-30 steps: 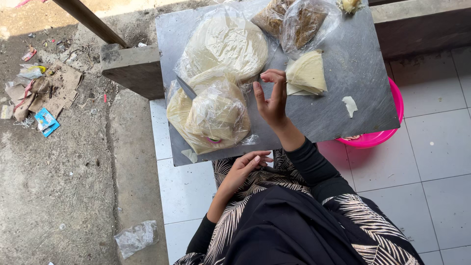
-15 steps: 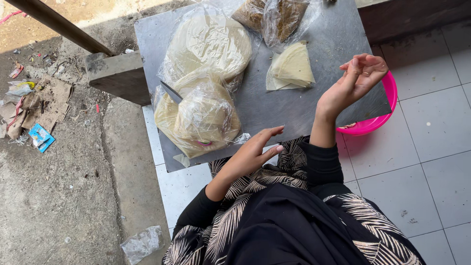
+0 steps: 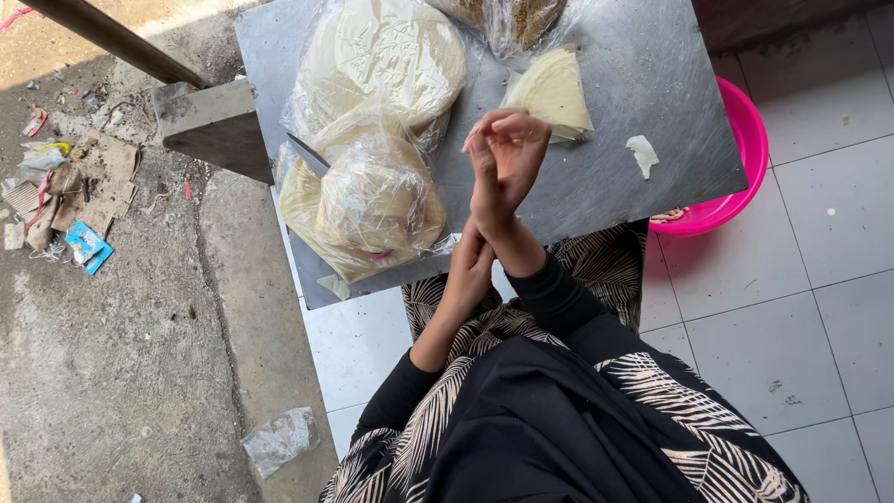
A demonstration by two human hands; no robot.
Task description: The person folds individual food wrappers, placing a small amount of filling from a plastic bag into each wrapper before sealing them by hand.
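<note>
Looking down from the head camera: right hand (image 3: 507, 154) raised above the grey metal sheet tabletop (image 3: 605, 200), fingers curled loosely inward, nothing visibly pinched. Left hand (image 3: 470, 265) sits at the table's near edge, fingers pressed flat against the right wrist; grips no object.

Nearest thing: folded wedge of pale yellow thin wrappers (image 3: 551, 93), just beyond and slightly right of the right hand, apart from it. Long axis runs away from the person, point toward the far edge. Right hand is the nearer one.

Left of the hands: clear plastic bag of round pale wrappers (image 3: 368, 200), a steel knife blade (image 3: 307, 154) poking out at its far-left side. Second, flatter bag of the same rounds (image 3: 382, 56) behind it. Torn pale scrap (image 3: 643, 154) to the right; pink plastic basin (image 3: 731, 177) under the table's right edge.

Versus half a second ago: right hand was out over the basin side, now centred; left hand was spread on the table edge, now on the right wrist.
</note>
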